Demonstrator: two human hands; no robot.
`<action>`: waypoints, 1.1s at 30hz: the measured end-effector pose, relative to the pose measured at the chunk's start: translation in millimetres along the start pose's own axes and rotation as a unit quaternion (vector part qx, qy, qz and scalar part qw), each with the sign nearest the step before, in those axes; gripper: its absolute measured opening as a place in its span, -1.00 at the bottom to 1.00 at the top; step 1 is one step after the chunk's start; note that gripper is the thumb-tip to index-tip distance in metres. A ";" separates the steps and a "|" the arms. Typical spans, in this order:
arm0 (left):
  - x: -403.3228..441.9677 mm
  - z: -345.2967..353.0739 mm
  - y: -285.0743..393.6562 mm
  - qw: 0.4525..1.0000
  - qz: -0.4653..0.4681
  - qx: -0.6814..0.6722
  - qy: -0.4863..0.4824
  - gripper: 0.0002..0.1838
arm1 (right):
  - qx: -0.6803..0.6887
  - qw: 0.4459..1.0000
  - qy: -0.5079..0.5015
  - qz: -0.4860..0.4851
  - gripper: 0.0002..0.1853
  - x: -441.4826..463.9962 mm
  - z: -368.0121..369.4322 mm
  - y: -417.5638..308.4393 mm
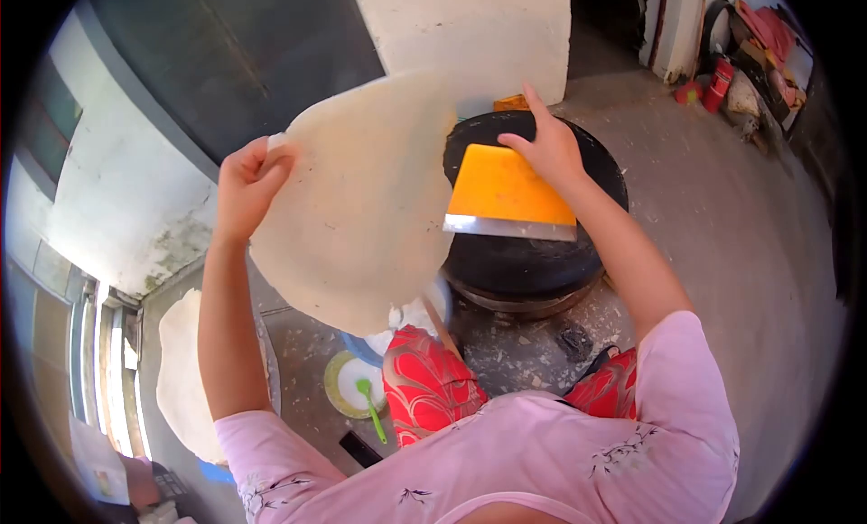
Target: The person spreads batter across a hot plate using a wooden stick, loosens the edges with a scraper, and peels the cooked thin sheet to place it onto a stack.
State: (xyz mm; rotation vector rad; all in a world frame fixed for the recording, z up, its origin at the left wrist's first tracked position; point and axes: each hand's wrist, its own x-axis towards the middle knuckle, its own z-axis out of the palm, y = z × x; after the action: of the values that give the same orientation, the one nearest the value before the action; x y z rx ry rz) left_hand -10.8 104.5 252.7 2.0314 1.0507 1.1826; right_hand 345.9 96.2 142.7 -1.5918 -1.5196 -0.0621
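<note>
My left hand (251, 185) pinches the upper left edge of a large, thin, pale round flatbread (352, 199), which hangs up in the air. My right hand (553, 149) has its thumb and index finger stretched out; the other fingers are hidden behind a yellow scraper (506, 185) with a metal edge, which they appear to hold. The scraper is over a round black griddle (524, 267), just right of the flatbread. The flatbread's right side overlaps the griddle's left rim in view.
More pale flatbread (185, 380) lies at the left. A blue basin (361, 348) with white dough stands near my knee, beside a bowl (343, 393) with white contents and a green spoon (370, 407). A dark phone-like object (359, 449) lies close by. A red extinguisher (718, 86) stands back right.
</note>
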 end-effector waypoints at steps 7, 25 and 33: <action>-49.2 -121.2 -92.1 0.975 -0.032 0.192 0.110 -0.87 | 0.076 0.985 -0.058 -0.145 -0.78 36.8 81.9 -87.6; -375.8 -253.3 -31.2 0.648 0.005 0.604 0.463 -0.59 | 0.377 0.815 -0.147 -0.415 -0.78 -106.7 159.5 -368.3; -529.7 -212.6 -151.4 0.660 -0.267 0.586 0.385 -0.71 | 0.261 0.849 -0.332 -0.318 -0.50 -144.4 210.8 -304.8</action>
State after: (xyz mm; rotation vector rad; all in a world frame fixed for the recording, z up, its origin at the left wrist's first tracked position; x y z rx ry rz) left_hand -413.0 -242.6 -4.9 1.5220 3.2333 1.0889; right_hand -48.4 63.4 102.0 -0.6277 -2.3011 0.5437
